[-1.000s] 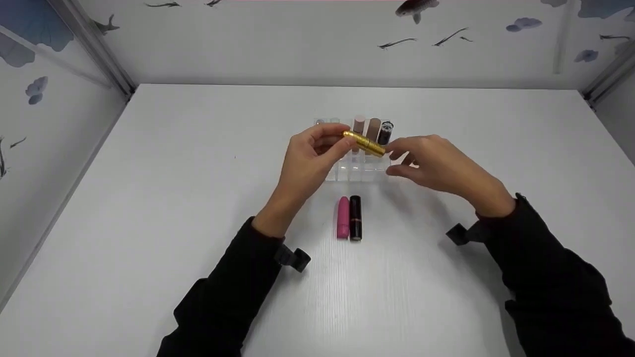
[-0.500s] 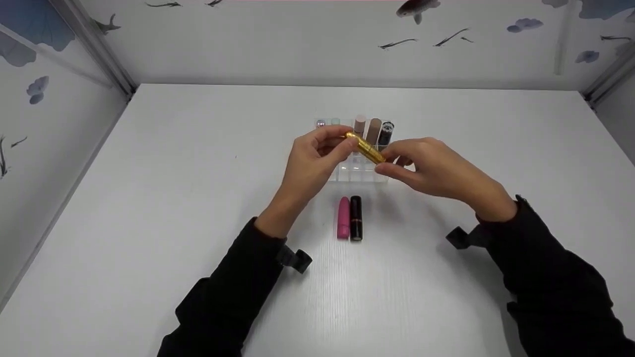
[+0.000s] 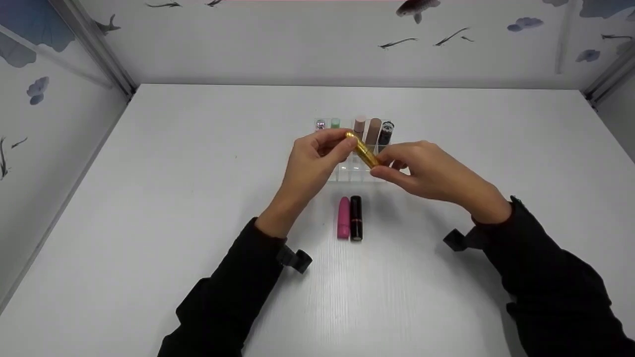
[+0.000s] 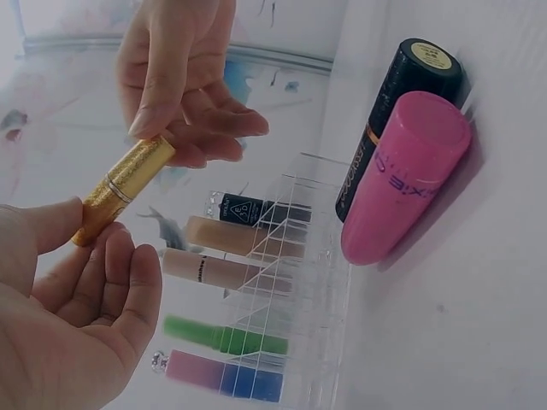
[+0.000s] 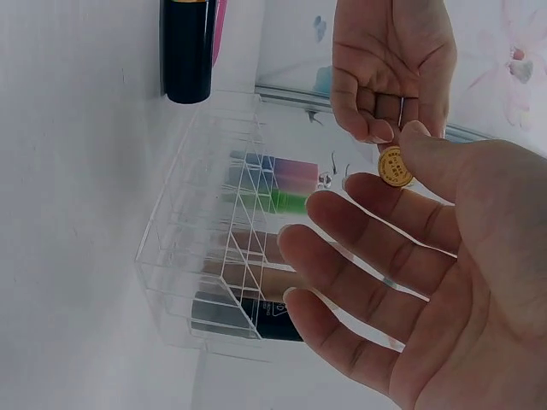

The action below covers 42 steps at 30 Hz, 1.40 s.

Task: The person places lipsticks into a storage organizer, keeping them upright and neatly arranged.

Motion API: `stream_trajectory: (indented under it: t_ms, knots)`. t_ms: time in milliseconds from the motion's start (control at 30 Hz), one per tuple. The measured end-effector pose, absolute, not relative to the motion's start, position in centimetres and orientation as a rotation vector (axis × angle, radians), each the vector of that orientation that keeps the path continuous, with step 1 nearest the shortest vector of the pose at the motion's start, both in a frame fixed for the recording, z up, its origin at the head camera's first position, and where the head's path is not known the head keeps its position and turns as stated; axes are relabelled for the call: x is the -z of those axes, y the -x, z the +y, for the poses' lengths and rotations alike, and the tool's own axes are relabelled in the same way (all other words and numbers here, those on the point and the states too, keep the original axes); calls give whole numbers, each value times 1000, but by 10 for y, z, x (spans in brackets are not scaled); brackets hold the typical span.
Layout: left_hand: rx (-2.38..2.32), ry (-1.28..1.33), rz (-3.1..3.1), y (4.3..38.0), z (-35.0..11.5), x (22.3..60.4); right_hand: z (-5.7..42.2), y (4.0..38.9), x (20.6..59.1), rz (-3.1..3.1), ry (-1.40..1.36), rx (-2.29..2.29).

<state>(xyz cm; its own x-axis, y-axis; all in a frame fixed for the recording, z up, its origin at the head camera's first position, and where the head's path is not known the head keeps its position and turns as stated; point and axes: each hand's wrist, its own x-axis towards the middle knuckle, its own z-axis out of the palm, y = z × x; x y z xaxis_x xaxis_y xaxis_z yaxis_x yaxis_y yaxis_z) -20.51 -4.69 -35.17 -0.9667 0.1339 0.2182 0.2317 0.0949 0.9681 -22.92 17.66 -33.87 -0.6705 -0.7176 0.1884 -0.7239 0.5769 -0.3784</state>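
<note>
Since the earliest head frame, I find the right grip (image 3: 426, 171) moved in from beside the gold tube (image 3: 365, 153) to pinch its lower end between thumb and finger; the tube now slants more steeply. The left grip (image 3: 310, 161) pinches the upper end, so neither is nearer. Its long axis runs between them, descending rightward. Nearest obstruction: the clear organizer (image 3: 353, 175), apart from the tube, with a brown tube (image 3: 374, 130) standing in it. Pink tube (image 3: 343, 218) and black tube (image 3: 356, 218) lie alongside each other on the counter (image 3: 198, 198).
</note>
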Motion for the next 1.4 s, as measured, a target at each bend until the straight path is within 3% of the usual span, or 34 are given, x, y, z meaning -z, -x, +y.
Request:
stream_trajectory:
  t_ms: [1067,1400]
  knots:
    - [2014,355,-2317,204,-44,351,168,224,344,-2726,-1339,-665]
    - [1993,311,-2356,191,-42,332,170,224,342,-2773,-1385,-687]
